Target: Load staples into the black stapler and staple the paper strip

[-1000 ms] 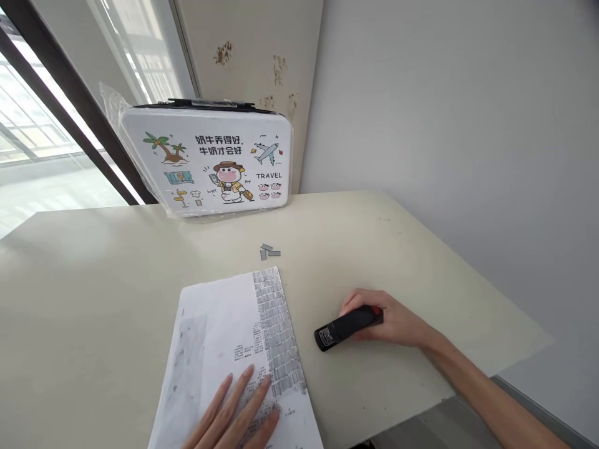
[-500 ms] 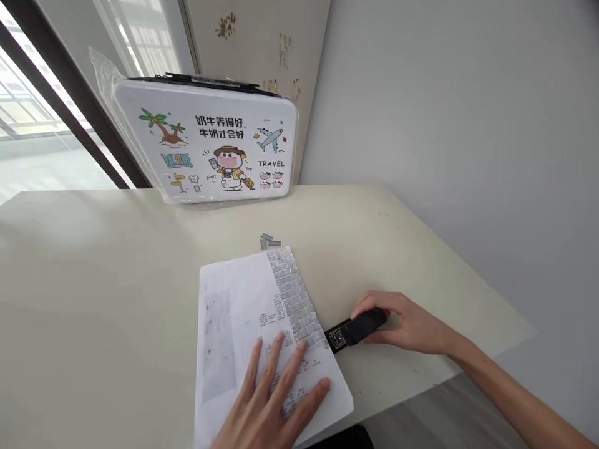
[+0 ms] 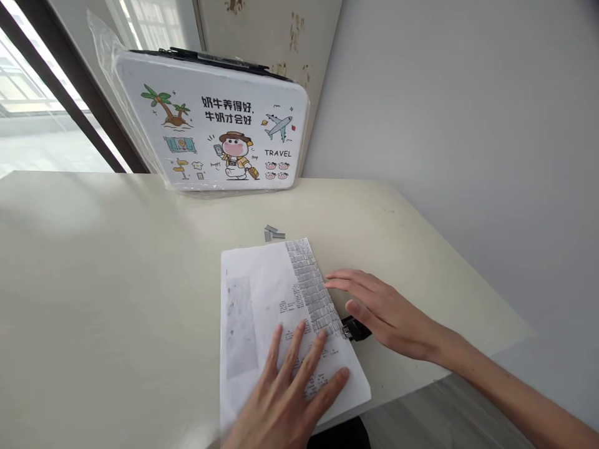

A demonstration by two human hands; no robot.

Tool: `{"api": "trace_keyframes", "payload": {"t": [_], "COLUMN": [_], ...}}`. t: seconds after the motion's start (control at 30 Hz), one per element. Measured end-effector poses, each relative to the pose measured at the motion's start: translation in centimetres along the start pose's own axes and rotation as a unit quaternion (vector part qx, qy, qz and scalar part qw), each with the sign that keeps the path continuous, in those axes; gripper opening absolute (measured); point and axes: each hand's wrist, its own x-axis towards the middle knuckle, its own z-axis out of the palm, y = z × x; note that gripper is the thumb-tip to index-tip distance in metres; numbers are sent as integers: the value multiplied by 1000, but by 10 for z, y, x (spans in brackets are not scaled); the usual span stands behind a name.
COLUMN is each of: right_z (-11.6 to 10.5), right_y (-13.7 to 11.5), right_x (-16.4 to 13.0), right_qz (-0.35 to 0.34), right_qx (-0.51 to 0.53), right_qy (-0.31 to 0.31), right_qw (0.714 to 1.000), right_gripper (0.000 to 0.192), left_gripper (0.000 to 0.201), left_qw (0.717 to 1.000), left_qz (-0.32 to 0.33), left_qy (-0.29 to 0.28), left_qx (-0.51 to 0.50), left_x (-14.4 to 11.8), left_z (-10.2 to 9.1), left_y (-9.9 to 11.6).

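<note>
Your left hand (image 3: pixel 292 399) lies palm down on the sheaf of printed paper (image 3: pixel 269 268), fingers fanned apart, thumb out towards the sheaf's right edge. Nothing is gripped by it. The sheaf lies flat on the cream tabletop (image 3: pixel 116 280), near its front edge and in front of you. A dense band of staples (image 3: pixel 311 280) runs down the upper part of its right edge; small printed text and a grey picture show on the page.

Your right hand (image 3: pixel 393 315) is over the black stapler (image 3: pixel 358 328), fingers stretched out to the left and lying near one another, thumb apart from them. It is not closed round the tool. Contact between palm and stapler: cannot tell, the hand hides much of it. The stapler's nose sits at the sheaf's right edge, by the lower end of the staple band.

Just beyond the sheaf's far edge: a few loose grey staple strips (image 3: pixel 274 234). Further back, a white cartoon-printed case (image 3: pixel 196 140) marked TRAVEL stands upright in clear plastic wrap (image 3: pixel 103 47).
</note>
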Motion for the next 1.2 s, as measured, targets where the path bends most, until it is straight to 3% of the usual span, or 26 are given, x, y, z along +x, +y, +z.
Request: {"api": "trace_keyframes", "payload": {"t": [0.17, 0.53, 1.2], "right_z": [8, 18, 11], "right_y": [-2, -3, -10], "right_x": [6, 4, 5], "right_qz": [8, 45, 106], "right_qx": [-30, -44, -57], "right_qy": [-27, -16, -73], "right_qw": [999, 998, 990], "right_gripper": [47, 49, 58], "left_gripper": [78, 81, 75], "left_qw": [1000, 1000, 1000], "left_qz": [-9, -11, -21], "left_qy": [-1, 0, 3], "left_qx": [-10, -21, -15], "left_x": [2, 0, -1], "left_z": [0, 5, 4], "left_y": [2, 4, 8]}}
